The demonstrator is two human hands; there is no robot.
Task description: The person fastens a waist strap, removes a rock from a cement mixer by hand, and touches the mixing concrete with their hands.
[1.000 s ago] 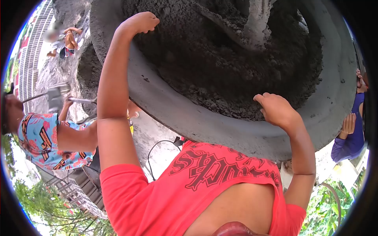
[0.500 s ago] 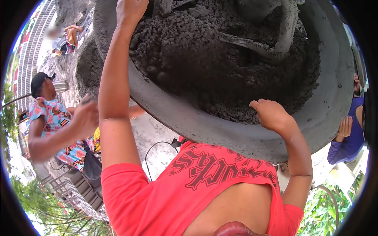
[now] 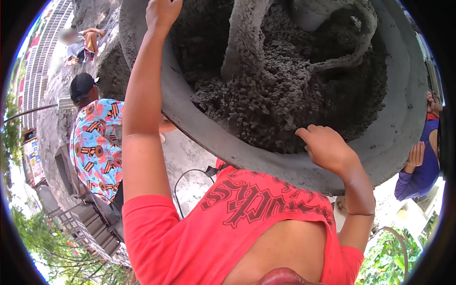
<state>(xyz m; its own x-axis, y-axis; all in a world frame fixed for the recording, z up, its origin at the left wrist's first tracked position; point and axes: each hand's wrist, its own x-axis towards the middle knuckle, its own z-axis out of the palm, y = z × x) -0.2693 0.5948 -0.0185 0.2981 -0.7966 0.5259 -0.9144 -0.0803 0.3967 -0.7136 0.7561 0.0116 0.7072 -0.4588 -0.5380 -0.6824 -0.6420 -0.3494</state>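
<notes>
Grey drum [image 3: 406, 90], one o'clock of my feed — dark wet mix [image 3: 285, 102] inside, left hand [image 3: 162, 15] at eleven, right hand [image 3: 328, 149] half-curled at three — either grip, I cannot tell.

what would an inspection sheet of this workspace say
Surface: pale grey ground
Job's things: grey drum holding dark, lumpy mix around mix-coated bars
Clutter: slatted object at lower left, use unclear
Hands: left hand at the drum's left, partly cut off; right hand at its near rim, fingers bent; grips unclear
Cables: thin dark cable or hose beside the red shirt
Surroundings: person in patterned shirt left, another person beyond, purple-clad person right, greenery
</notes>
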